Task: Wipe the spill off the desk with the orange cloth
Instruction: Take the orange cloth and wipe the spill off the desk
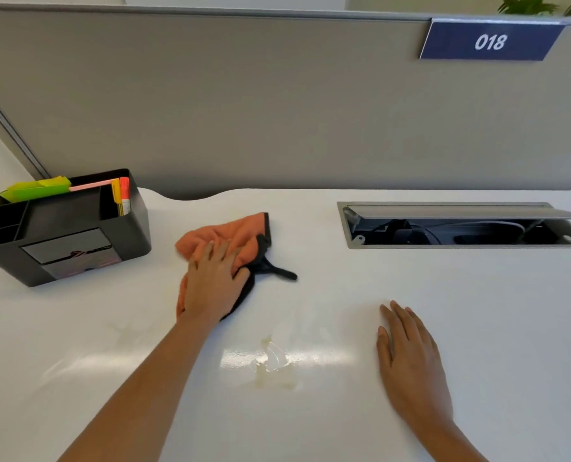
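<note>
Here the orange cloth [224, 236] is lying crumpled on the white desk [477, 311], its long axis running from about 7 o'clock to 1 o'clock, with its black-edged end pointing toward the partition [244, 111] and a black strap trailing off toward 4 o'clock. The spill [274, 363], a pale yellowish puddle, is sitting near the cloth at about 5 o'clock from it, apart from the fabric and catching a bright reflection. The left hand [212, 281] is pressing palm-down on the cloth's near half, its fingers spread and curling loosely over the folds, the forearm reaching in from 7 o'clock. The right hand [410, 358] is resting flat and empty on the desk at 3 o'clock from the spill, fingers extended together and pointing toward 11 o'clock. A black desk organiser [60, 235], holding green and pink notes and markers, is standing at 9 o'clock from the cloth. An open cable hatch [464, 225] is lying recessed in the desk at 3 o'clock from the cloth. The grey partition is bearing a blue sign [490, 41] reading 018.
</note>
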